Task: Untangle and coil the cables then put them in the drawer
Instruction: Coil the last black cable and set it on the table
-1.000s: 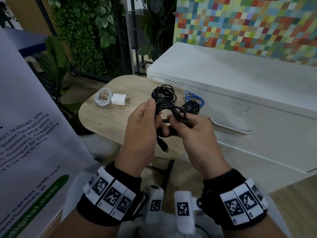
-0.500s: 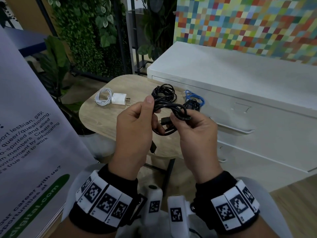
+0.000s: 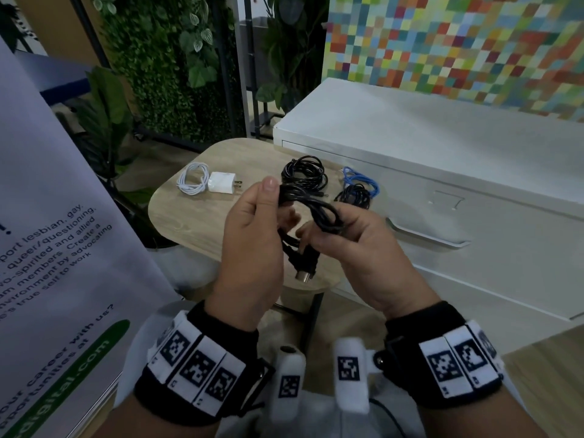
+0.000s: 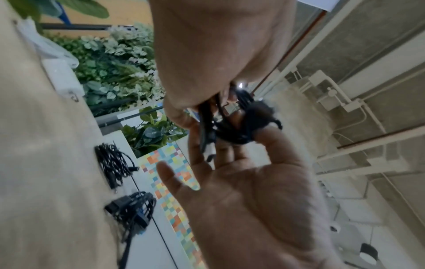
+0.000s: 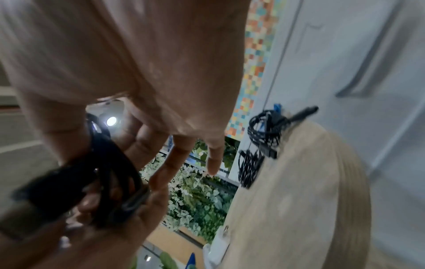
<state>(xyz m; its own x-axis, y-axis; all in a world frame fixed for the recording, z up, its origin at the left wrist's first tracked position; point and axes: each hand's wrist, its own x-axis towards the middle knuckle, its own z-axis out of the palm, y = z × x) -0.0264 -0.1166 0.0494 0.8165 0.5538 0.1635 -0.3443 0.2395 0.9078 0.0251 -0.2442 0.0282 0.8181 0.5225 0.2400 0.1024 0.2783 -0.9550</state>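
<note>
Between two hands (image 3: 311,235), one black cable (image 3: 319,213)

The white banner (image 3: 63,248) at the left is showing partly cut-off print reading "queer/questioning", "and allied", "by advocating", "true self to work" and "career with us?", with a green pill ending in ".com".
</note>
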